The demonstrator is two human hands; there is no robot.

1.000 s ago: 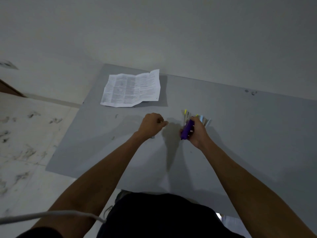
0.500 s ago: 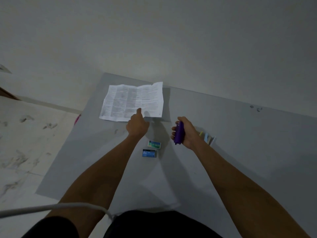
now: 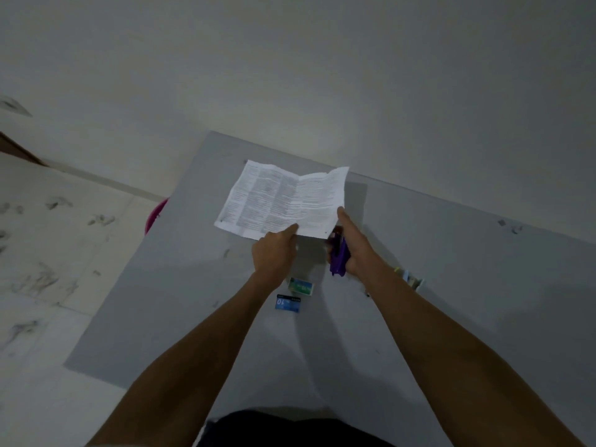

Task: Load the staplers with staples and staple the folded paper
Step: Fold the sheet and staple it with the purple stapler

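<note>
A white printed sheet of paper (image 3: 283, 201) with fold creases is lifted off the grey table (image 3: 451, 285) at its near edge. My left hand (image 3: 274, 253) pinches that near edge at its middle. My right hand (image 3: 353, 246) is closed around a purple stapler (image 3: 338, 258) at the paper's near right corner, with one finger pointing up along the sheet's right edge. Two small staple boxes lie just behind my left wrist: a green and white one (image 3: 301, 286) and a blue one (image 3: 288, 303).
More small coloured staplers (image 3: 411, 279) lie on the table to the right of my right forearm, partly hidden. A pink object (image 3: 154, 214) sticks out below the table's left edge. A white wall stands behind the table; marbled floor lies to the left.
My left hand reached forward to the paper and took hold of its near edge, lifting it. My right hand carried the purple stapler forward to the paper's right corner. The staple boxes came into view.
</note>
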